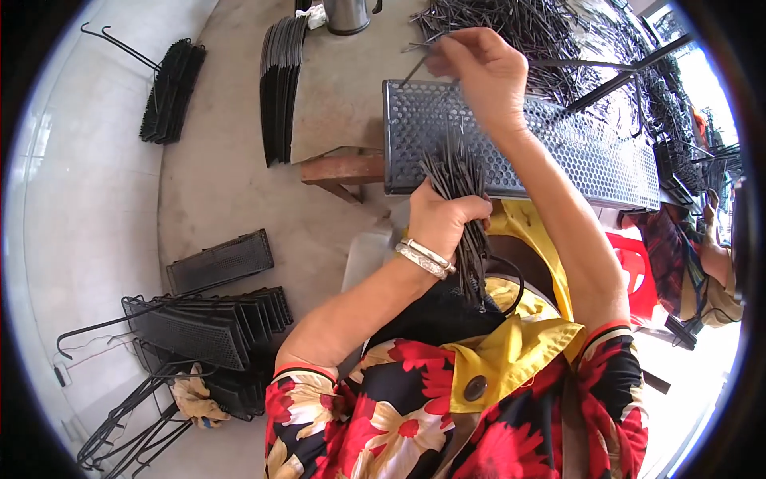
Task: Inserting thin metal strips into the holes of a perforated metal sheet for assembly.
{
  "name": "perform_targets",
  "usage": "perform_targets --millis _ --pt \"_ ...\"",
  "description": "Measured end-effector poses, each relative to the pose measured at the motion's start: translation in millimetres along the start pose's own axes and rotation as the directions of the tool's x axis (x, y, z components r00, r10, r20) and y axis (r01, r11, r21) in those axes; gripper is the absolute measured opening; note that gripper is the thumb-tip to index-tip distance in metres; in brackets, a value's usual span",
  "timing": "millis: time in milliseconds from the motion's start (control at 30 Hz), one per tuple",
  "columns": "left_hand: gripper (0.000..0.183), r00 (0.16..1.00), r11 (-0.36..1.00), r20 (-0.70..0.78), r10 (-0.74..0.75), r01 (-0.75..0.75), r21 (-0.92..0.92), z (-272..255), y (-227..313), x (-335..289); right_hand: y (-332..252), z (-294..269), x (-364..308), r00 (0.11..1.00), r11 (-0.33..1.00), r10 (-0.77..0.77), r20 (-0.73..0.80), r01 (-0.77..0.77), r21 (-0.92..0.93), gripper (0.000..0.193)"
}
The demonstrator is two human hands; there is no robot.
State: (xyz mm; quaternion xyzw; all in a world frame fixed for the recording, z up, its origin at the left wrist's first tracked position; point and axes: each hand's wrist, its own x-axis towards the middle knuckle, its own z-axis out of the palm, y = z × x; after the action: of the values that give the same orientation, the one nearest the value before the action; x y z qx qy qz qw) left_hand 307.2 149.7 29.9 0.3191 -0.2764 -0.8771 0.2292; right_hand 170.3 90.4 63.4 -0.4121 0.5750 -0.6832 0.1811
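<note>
My left hand point(439, 219), with bangles on its wrist, is closed around a bundle of thin dark metal strips point(456, 172). The bundle points up and away from me, its far ends over the near edge of a perforated metal tray point(574, 152). Above the tray's far left part is my right hand point(491, 80), its thumb and fingers pinched together. A single thin dark strip point(415, 70) slants down from the pinch toward the tray's far rim. The fingertips are partly hidden by the hand itself.
A large heap of loose strips point(511, 28) covers the table behind the tray. Left of it stand a row of stacked dark strips point(279, 96) and a metal jug point(347, 16). Stacked black perforated trays point(199, 327) lie at lower left. A person point(678, 255) is at far right.
</note>
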Motion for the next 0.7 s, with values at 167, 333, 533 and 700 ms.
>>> perform_targets --millis 167,333,533,700 --pt "0.019 1.0 1.0 0.0 -0.009 0.009 -0.02 0.8 2.8 -0.2 3.8 2.0 0.3 0.998 0.989 -0.001 0.065 0.011 -0.146 0.01" --pt "0.021 1.0 0.999 -0.013 -0.024 0.024 -0.035 0.3 2.6 -0.9 9.4 -1.3 2.0 0.992 0.97 -0.046 0.12 0.073 -0.234 0.009" --pt "0.02 0.997 0.997 -0.033 -0.065 0.063 -0.037 2.8 4.0 -0.5 24.3 4.4 11.7 0.855 0.714 -0.256 0.452 0.482 -0.507 0.013" --pt "0.019 0.997 0.997 -0.032 -0.077 0.076 -0.035 -0.3 4.1 0.8 33.4 2.7 18.0 0.803 0.633 -0.126 0.582 0.517 -0.576 0.022"
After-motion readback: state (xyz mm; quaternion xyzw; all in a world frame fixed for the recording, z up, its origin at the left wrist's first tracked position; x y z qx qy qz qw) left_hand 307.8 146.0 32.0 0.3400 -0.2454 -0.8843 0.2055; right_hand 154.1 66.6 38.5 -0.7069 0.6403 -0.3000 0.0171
